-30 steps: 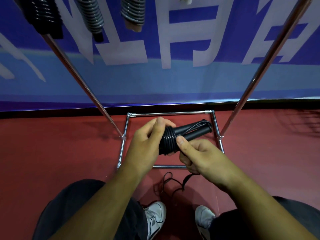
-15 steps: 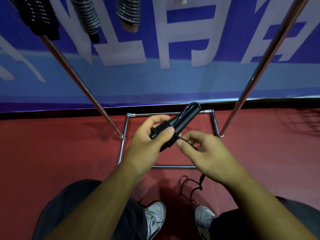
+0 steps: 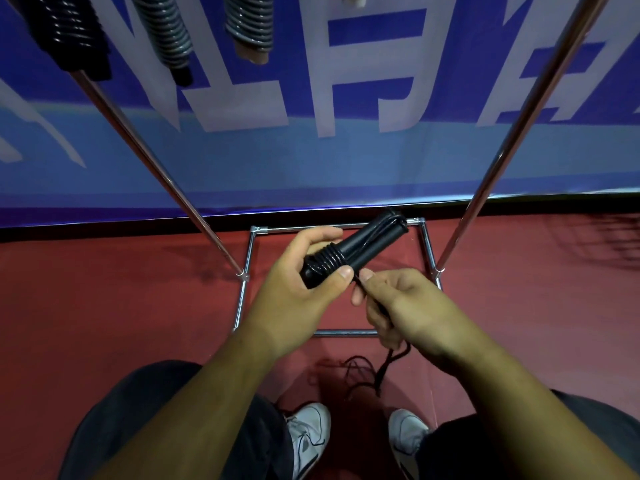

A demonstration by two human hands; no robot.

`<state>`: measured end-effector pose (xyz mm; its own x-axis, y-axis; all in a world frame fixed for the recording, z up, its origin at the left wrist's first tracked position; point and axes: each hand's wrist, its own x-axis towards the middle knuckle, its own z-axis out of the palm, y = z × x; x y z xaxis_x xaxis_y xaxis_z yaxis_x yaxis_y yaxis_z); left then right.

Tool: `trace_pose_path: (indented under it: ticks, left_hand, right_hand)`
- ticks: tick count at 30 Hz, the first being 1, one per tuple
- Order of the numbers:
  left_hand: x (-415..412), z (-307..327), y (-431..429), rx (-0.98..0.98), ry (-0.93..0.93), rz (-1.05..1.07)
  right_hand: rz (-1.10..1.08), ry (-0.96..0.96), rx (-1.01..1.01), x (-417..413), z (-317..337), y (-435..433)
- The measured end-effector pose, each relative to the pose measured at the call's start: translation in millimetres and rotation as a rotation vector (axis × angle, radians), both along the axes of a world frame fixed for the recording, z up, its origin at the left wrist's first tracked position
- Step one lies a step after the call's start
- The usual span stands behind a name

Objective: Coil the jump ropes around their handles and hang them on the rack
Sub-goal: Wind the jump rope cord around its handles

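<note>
Now the left hand (image 3: 298,292) grips the 2 black handles (image 3: 367,244), with its thumb pressed on the coils (image 3: 329,259), above the base of the rack (image 3: 506,147). Compared with 0.5 s ago, the right hand (image 3: 408,303) has curled around the rope (image 3: 384,372) and pinches it just beside the left thumb. The loose part hangs toward the red floor (image 3: 104,306).

A blue banner (image 3: 346,161) with large white characters fills the upper frame. Below it a black strip (image 3: 104,230) meets the red floor (image 3: 104,306). At the bottom centre are two white shoes (image 3: 308,434) between dark trousers (image 3: 138,410).
</note>
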<state>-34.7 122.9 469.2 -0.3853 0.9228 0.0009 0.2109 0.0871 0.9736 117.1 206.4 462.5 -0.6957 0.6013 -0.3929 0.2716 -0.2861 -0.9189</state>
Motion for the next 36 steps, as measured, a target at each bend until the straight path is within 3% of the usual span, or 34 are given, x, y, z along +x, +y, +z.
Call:
trace_pose_path:
  ticks: [7, 11, 13, 17, 21, 24, 28, 33, 36]
  left_hand:
    - [13.8, -5.7, -2.0, 0.090, 0.484, -0.092]
    - [14.6, -8.5, -1.8, 0.087, 0.527, -0.111]
    - [13.2, -8.0, -1.9, 0.049, 0.431, -0.124]
    - [7.3, -3.2, -1.7, -0.014, -0.014, -0.169]
    - [3.9, -1.4, 1.2, -0.083, -0.354, -0.043]
    - [4.4, 0.2, 4.4, -0.170, -0.426, 0.072]
    - [3.4, 5.3, 1.6, -0.174, -0.531, 0.008]
    - [-1.5, 1.3, -0.1, -0.076, -0.390, -0.010]
    - [-0.7, 1.9, 0.2, 0.003, -0.402, 0.014]
  right_hand:
    - [-0.102, -0.091, 0.078, 1.6, 3.3, -2.0]
    - [-0.151, -0.061, -0.029, 0.4, 4.9, -1.3]
    - [-0.157, -0.033, -0.073, 0.0, 5.8, -1.1]
    - [-0.179, 0.050, -0.088, 1.6, 6.0, -0.4]
    - [-0.120, 0.108, -0.008, -0.2, 4.0, -3.1]
    - [-0.089, 0.145, 0.048, 0.6, 4.7, -3.3]
    - [-0.045, 0.178, 0.129, 4.0, 4.0, -2.9]
    - [0.032, 0.226, 0.215, 5.3, 8.8, -3.1]
    - [0.025, 0.191, 0.238, 4.8, 3.5, -2.2]
